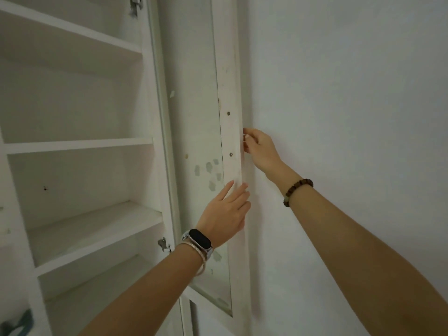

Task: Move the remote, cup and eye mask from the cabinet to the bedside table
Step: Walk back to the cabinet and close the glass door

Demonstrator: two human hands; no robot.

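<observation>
Where door (230, 141) meets wall (339, 117) (both hands)

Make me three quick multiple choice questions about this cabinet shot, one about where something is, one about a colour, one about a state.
1. Where is the right hand?
A. On a shelf
B. At the cabinet door's outer edge
C. On the left wrist

2. What colour is the watch face on the left wrist?
A. Black
B. Red
C. Yellow

3. What state is the cabinet door in?
A. Shut
B. Missing
C. Swung open

Answers: 1 B, its fingers curl on the frame edge by the wall; 2 A, the face is dark black; 3 C, the shelves show beside it. The left hand lies flat on the frame.
</observation>
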